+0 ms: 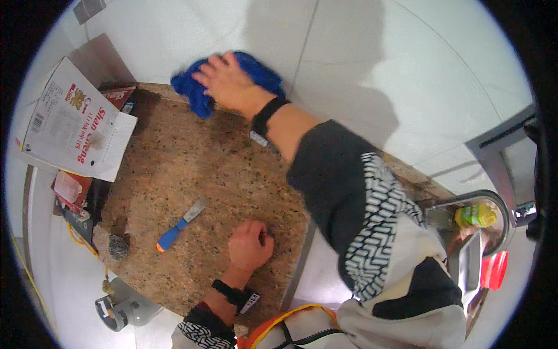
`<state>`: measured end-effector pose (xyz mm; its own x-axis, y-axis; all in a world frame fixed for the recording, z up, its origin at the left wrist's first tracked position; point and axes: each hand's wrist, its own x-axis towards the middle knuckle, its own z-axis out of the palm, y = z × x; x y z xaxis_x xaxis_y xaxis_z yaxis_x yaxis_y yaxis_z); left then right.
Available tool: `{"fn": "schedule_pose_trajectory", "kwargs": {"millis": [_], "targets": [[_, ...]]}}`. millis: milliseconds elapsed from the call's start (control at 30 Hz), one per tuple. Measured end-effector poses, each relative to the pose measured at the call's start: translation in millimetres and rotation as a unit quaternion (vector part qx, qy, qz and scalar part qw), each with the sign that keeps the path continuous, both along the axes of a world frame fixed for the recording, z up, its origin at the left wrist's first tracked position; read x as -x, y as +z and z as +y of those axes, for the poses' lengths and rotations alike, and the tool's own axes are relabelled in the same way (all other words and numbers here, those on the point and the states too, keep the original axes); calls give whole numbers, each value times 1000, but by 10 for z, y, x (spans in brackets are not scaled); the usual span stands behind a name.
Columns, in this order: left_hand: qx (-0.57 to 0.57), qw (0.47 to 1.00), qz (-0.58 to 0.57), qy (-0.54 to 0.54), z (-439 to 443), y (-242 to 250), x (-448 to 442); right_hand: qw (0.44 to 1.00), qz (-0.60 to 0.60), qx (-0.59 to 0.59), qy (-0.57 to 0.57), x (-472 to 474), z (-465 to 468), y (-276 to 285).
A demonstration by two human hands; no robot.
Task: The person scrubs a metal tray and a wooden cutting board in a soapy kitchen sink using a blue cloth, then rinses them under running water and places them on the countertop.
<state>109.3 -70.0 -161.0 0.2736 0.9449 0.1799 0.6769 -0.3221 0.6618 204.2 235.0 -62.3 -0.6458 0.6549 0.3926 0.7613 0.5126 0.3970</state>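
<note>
My right hand [226, 83] is spread over a bunched blue cloth [257, 72] and holds it against the white tiled wall [344, 39], just above the back edge of the granite countertop [187, 161]. My left hand [251, 246] rests on the granite near its front edge, fingers curled in and nothing visible in them. To the left of that hand lies a putty knife [174, 233] with a blue and orange handle, its metal blade pointing away from me. Farther left sits a steel wool scourer [118, 247].
A printed white cardboard box [78, 118] stands at the left, beside a clear plastic container [68, 186]. Below the counter is a grey gas cylinder [135, 303]. On the right are a curved faucet [501, 209], a yellow bottle [475, 216] and a red container [495, 270].
</note>
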Motion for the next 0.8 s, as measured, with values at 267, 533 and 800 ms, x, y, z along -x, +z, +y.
{"fn": "schedule_pose_trajectory", "kwargs": {"millis": [267, 533, 800], "targets": [[-13, 1000, -4, 9, -17, -10, 64, 987, 120, 0, 111, -361, -121, -917], [-37, 999, -33, -7, -12, 13, 90, 996, 8, 42, -76, -2543, -2013, -484], [-12, 1000, 13, -11, -31, -16, 16, 968, 36, 125, -214, -2819, -2334, -417]]}}
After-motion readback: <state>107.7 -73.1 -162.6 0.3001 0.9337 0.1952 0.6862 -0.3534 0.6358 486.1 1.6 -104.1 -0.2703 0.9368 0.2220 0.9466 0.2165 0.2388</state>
